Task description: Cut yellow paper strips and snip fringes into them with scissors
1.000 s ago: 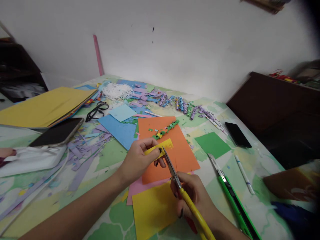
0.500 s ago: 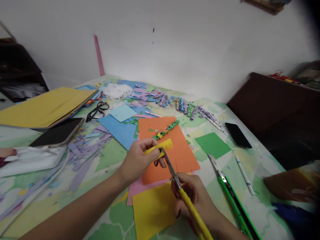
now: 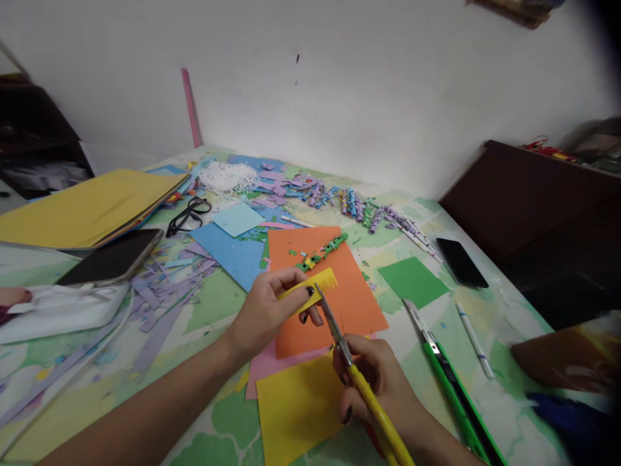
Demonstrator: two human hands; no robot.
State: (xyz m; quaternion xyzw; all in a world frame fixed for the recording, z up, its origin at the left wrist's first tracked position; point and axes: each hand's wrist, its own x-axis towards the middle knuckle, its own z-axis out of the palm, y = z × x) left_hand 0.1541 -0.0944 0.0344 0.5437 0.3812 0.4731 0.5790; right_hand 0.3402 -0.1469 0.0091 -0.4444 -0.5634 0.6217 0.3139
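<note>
My left hand (image 3: 276, 304) pinches a yellow paper strip (image 3: 323, 279) between thumb and fingers; fine slits form a fringe at its right end. In my right hand (image 3: 371, 375) are scissors (image 3: 343, 349) with yellow handles, their blade tips at the strip's lower edge beside my left thumb. Below the strip lies an orange paper sheet (image 3: 356, 298), bearing a green curled paper piece (image 3: 334, 244) with a small yellow flower shape. A yellow paper square (image 3: 295, 408) and a pink sheet (image 3: 264, 369) are nearer me, partly under my right hand.
To the right are a green box cutter (image 3: 451, 382) with its blade out, a green paper square (image 3: 412, 281), a thin white stick (image 3: 474, 340) and a black phone (image 3: 460, 262). Glasses (image 3: 189, 215), white string (image 3: 228, 178) and purple paper scraps (image 3: 155, 291) lie left.
The scissor tips have shifted slightly right and stay at the strip's lower edge. My left hand and the strip have barely moved.
</note>
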